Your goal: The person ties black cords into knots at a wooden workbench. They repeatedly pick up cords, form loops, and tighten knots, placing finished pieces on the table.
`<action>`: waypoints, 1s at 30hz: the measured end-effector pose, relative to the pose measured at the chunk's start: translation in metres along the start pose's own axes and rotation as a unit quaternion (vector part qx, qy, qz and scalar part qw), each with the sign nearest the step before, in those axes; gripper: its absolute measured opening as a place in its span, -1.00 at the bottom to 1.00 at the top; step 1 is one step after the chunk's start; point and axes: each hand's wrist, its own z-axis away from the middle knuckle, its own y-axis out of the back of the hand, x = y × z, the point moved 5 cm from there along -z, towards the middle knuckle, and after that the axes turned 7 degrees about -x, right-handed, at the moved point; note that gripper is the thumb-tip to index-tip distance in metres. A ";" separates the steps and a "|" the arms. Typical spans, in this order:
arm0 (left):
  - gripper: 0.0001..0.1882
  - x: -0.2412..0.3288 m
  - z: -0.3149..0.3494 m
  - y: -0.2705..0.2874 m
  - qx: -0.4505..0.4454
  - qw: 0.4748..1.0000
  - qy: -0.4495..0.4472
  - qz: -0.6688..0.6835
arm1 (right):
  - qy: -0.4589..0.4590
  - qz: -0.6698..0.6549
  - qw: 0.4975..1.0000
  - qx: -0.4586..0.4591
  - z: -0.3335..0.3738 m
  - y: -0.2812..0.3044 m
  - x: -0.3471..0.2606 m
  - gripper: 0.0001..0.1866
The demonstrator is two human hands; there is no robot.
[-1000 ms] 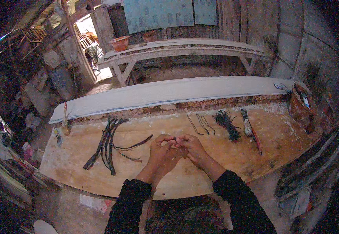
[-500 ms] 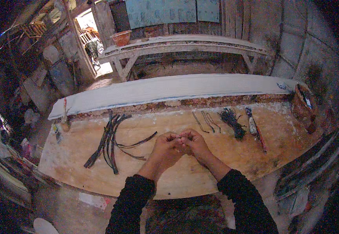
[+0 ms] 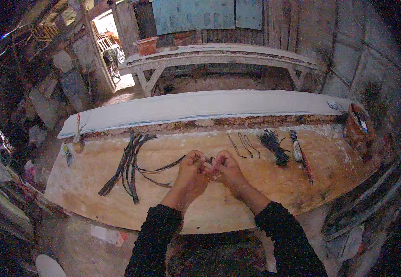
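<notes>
Over the middle of the wooden board (image 3: 219, 210), my left hand (image 3: 192, 173) and my right hand (image 3: 229, 174) meet with fingers closed and thumbs drawn in. A small dark bit shows between their fingertips, too small to name. Left of my hands lies a loose bunch of long flat black strips (image 3: 127, 168), two of them curving out toward my left wrist. To the right lie a few short thin dark cords (image 3: 243, 145), a tied bundle of black cord (image 3: 274, 148), and a white-and-dark tool (image 3: 296, 147) beside a thin red stick (image 3: 306, 164).
A long white plank (image 3: 200, 105) runs along the board's far side. A brown pot (image 3: 358, 127) stands at the right end. At the left end is an upright red-tipped brush-like tool (image 3: 77, 131). Behind, a white bench (image 3: 219, 57) carries a clay-coloured pot (image 3: 146, 46).
My fingertips have parted slightly and the wrists have turned, so a dark bit now shows between them. The view has shifted a little; the things on the board lie as before.
</notes>
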 end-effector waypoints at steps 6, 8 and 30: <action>-0.96 -0.006 -0.012 0.030 0.052 0.986 -0.051 -0.150 | 0.004 0.137 0.991 0.010 -0.009 0.007 0.011 -0.85; -0.95 -0.007 -0.010 0.035 0.050 0.980 -0.040 -0.187 | 0.024 0.147 0.989 0.002 -0.004 0.006 0.006 -0.87; -0.94 -0.024 -0.028 0.067 0.001 0.976 -0.078 -0.205 | 0.068 0.247 0.967 0.002 0.002 -0.007 -0.013 -0.86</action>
